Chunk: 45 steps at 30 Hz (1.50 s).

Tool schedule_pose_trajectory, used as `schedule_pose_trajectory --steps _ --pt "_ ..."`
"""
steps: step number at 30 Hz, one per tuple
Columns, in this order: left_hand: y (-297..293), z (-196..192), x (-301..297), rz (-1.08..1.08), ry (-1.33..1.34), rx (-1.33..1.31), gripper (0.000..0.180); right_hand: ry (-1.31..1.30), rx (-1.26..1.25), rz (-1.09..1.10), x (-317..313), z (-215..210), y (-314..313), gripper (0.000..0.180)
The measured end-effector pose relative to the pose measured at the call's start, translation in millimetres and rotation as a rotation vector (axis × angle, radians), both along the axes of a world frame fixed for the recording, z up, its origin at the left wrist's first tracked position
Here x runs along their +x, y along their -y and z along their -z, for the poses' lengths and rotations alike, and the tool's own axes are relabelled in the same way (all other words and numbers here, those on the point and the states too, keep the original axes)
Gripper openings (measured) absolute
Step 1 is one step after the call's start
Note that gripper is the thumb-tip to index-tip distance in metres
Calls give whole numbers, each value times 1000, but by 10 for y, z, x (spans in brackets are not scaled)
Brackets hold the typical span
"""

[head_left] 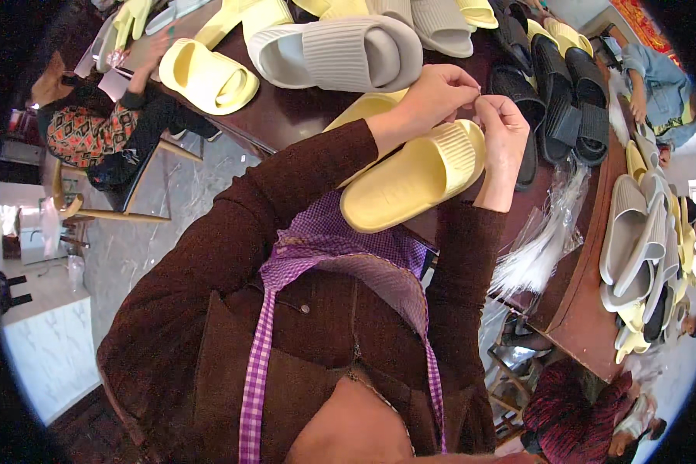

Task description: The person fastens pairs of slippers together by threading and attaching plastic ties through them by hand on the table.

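A yellow slide sandal point(394, 189) lies in front of me, its ribbed strap toward my hands. Just past its strap, my left hand point(433, 97) and my right hand point(504, 143) meet, fingertips pinched together. Whatever is between the fingertips is too small to make out. Another yellow slide point(363, 110) sits partly hidden behind my left forearm. Beyond my left hand is a grey slide point(332, 54) with another strap tucked inside its opening. Black slides point(558, 100) stand to the right of my right hand.
A bundle of thin white strands point(537, 259) in clear plastic lies at the right of the brown table point(576, 298). Grey and yellow slides point(634, 232) pile along the right side. One more yellow slide point(209, 77) lies far left. Other people work around the table; a wooden chair point(124, 205) stands left.
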<state>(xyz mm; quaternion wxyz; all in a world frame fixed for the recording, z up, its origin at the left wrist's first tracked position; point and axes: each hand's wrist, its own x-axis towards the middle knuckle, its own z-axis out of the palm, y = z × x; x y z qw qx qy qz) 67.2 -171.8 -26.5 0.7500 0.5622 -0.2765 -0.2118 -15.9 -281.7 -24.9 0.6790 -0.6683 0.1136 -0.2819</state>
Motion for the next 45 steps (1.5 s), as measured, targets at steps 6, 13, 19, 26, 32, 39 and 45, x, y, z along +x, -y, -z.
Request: schedule_pose_trajectory --steps 6,13,19,26,32,39,45 --pt "18 21 -25 -67 67 2 16 -40 -12 7 -12 1 12 4" --pt "22 16 -48 -108 105 22 16 -41 -38 16 -2 20 20 5" --pt "26 56 -32 -120 188 59 17 -63 -64 33 -13 15 32 4" --pt "-7 53 -32 82 12 -46 17 -22 -82 30 -69 -23 42 4" --pt "-31 18 -30 124 -46 -51 15 -41 -142 8 -106 -53 33 5" --pt "-7 70 48 178 -20 55 12 -88 -222 -26 -155 -94 64 4" --pt "-14 51 11 196 -50 102 21 -80 -207 -22 -129 -54 138 6"
